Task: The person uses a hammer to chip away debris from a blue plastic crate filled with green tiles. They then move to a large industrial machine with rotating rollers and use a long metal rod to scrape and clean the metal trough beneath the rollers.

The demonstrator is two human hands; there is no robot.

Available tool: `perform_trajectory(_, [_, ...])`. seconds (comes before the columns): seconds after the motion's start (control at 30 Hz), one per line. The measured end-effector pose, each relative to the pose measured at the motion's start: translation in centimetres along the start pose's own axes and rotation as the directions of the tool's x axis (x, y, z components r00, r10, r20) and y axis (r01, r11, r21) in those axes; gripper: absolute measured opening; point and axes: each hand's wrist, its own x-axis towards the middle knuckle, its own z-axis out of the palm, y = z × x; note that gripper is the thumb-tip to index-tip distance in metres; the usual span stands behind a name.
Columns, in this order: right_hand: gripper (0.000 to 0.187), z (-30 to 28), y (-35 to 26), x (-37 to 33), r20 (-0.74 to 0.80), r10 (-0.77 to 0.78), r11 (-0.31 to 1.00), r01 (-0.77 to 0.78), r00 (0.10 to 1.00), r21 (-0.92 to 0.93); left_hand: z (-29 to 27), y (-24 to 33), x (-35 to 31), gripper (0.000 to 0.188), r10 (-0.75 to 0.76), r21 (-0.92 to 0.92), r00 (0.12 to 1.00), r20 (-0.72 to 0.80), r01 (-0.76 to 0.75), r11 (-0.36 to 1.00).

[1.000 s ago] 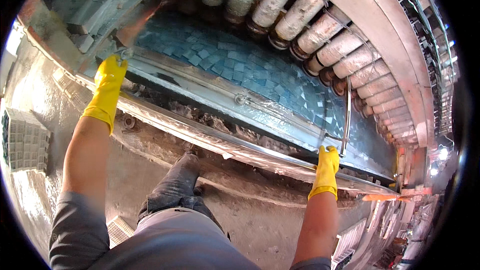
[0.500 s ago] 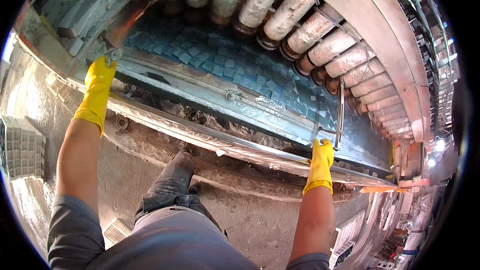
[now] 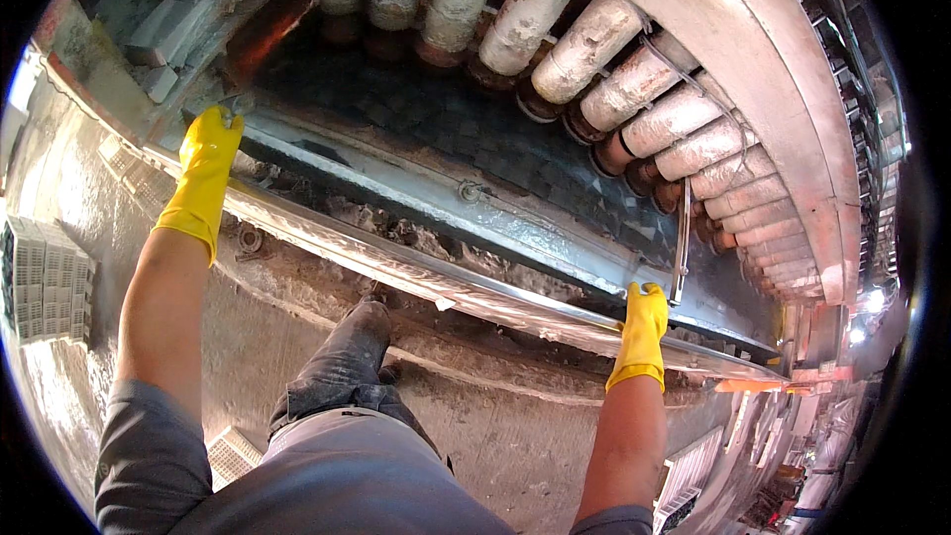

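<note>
Both hands wear yellow rubber gloves and reach far apart to a long metal trough. My left hand (image 3: 209, 149) is closed at the left end of a pale metal ledge (image 3: 396, 183). Its fingers curl round something small that I cannot make out. My right hand (image 3: 644, 327) is closed at the ledge's right part, beside an upright thin metal bar (image 3: 682, 243); what it grips is hidden. Beyond the ledge lies a dark bed of small square pieces (image 3: 426, 124). A shiny metal rail (image 3: 436, 282) runs below the ledge, near both wrists.
A row of thick, crusted cylinders (image 3: 535, 10) slants down into the trough beneath a curved beige beam (image 3: 783, 119). White plastic crates (image 3: 50, 282) are stacked at the left. Another crate (image 3: 234, 453) sits by my body. Rough debris (image 3: 416, 238) lies between ledge and rail.
The bed of square pieces has turned from bright blue to dark. The view has shifted slightly; both hands stay at the ledge.
</note>
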Motion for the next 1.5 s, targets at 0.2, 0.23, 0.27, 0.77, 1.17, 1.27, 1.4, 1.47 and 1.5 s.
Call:
perform_trajectory(0.2, [0.049,-0.1,-0.9,0.2,-0.001,0.004,1.000,-0.004,1.000,0.019,-0.9,1.3,0.2,0.048,0.024,0.012,1.000,-0.014,-0.024,1.000])
perform_trajectory(0.23, [0.049,-0.1,-0.9,0.2,0.000,0.006,1.000,-0.006,1.000,0.020,-0.9,1.5,0.3,0.048,0.022,0.012,1.000,-0.015,-0.022,1.000])
perform_trajectory(0.27, [0.049,-0.1,-1.0,0.3,0.003,0.009,1.000,-0.009,1.000,0.021,-1.0,1.6,0.3,0.049,0.020,0.013,1.000,-0.015,-0.020,1.000])
perform_trajectory(0.77, [0.047,-0.1,-3.9,3.5,0.036,-0.036,0.998,0.035,0.999,0.049,-0.2,4.7,3.5,0.048,0.014,0.033,1.000,-0.016,-0.013,0.999])
perform_trajectory(1.17, [0.047,0.0,-7.8,6.6,0.017,-0.073,0.994,0.074,0.997,-0.080,-0.5,8.9,6.6,0.049,-0.038,0.104,0.999,0.026,0.036,0.994])
perform_trajectory(1.27, [0.048,-0.3,-8.9,6.1,0.018,-0.052,0.998,0.053,0.998,-0.020,-0.3,9.1,7.8,0.057,-0.037,0.108,0.996,0.076,0.029,0.994])
perform_trajectory(1.4, [0.047,-0.1,-9.8,7.1,-0.007,-0.107,0.986,0.105,0.994,-0.128,-0.5,10.0,8.3,0.057,-0.024,0.127,0.996,0.082,0.014,0.992])
perform_trajectory(1.47, [0.047,0.3,-9.7,8.1,-0.026,-0.135,0.972,0.127,0.991,-0.200,-0.2,10.3,8.6,0.057,-0.012,0.132,0.997,0.078,0.002,0.991])
perform_trajectory(1.5, [0.047,0.7,-8.6,9.6,-0.040,-0.146,0.967,0.134,0.988,-0.219,0.1,10.5,8.9,0.057,-0.004,0.133,0.998,0.069,-0.005,0.991])
